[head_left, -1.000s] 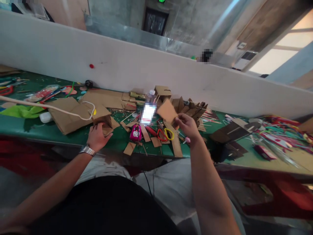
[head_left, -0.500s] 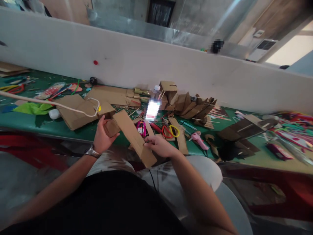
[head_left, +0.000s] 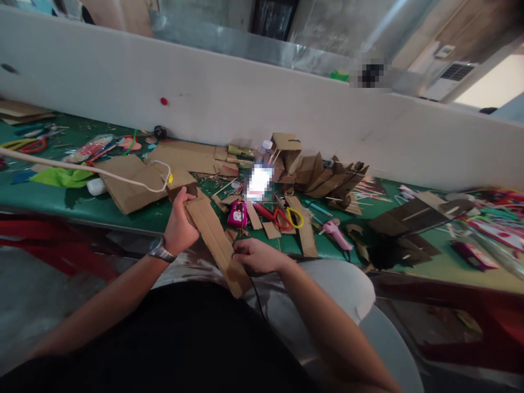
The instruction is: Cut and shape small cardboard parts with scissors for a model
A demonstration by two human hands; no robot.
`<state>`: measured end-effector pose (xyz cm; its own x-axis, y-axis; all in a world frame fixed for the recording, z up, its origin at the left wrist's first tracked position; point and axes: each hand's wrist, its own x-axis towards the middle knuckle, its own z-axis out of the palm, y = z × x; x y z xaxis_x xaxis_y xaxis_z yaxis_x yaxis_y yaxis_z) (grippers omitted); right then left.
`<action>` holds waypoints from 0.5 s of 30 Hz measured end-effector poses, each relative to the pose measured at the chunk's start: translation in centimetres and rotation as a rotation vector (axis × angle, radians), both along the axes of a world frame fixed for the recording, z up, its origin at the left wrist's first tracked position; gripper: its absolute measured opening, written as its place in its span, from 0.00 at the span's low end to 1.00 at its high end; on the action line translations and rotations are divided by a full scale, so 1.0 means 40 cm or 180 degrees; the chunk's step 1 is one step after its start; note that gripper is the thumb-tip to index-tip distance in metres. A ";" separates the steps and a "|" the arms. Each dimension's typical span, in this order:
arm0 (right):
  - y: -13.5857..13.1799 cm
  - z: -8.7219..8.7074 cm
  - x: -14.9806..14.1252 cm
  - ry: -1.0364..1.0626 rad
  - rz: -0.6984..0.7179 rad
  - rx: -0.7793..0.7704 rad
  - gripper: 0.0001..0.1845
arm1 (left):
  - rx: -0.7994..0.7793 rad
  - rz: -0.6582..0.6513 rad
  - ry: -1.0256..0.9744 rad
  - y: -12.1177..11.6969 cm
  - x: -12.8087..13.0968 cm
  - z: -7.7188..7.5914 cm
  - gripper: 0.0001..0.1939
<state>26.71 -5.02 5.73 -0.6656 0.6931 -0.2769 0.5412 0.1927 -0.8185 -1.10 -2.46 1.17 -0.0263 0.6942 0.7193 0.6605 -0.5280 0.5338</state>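
Observation:
A long brown cardboard strip (head_left: 215,240) runs slantwise between my two hands, over the front edge of the green table (head_left: 73,199). My left hand (head_left: 180,226), with a metal watch on its wrist, is closed round the strip's upper end, next to a small cardboard box (head_left: 180,181). My right hand (head_left: 256,255) pinches the strip near its lower end, above my lap. A pink gadget (head_left: 238,214) and red and yellow scissors (head_left: 286,218) lie just beyond my hands.
Cardboard sheets (head_left: 135,183), folded cardboard pieces (head_left: 323,174), a pink glue gun (head_left: 335,234) and dark cardboard (head_left: 413,218) cover the table. A white cord (head_left: 82,169) crosses the left side. A white wall (head_left: 286,114) bounds the table's far edge.
My right hand dropped from above the table, where it held a cardboard square, to the long strip at the table's edge. My left hand left the small box and gripped the strip's top.

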 end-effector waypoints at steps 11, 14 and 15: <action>-0.018 -0.033 -0.023 0.0123 -0.0254 -0.0579 0.05 | 0.0479 -0.0185 0.0071 -0.001 0.013 -0.004 0.54; -0.020 -0.030 -0.025 0.0133 -0.0318 -0.0678 0.06 | 0.0511 -0.0096 0.0037 -0.005 0.016 -0.002 0.54; -0.020 -0.029 -0.025 0.0147 -0.0343 -0.0696 0.06 | 0.0515 -0.0050 0.0041 -0.006 0.017 0.000 0.53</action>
<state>25.71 -5.82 4.57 -0.6065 0.6878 -0.3989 0.5100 -0.0484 -0.8588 -0.43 -2.70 1.19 -0.0065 0.5695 0.8219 0.6577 -0.6167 0.4325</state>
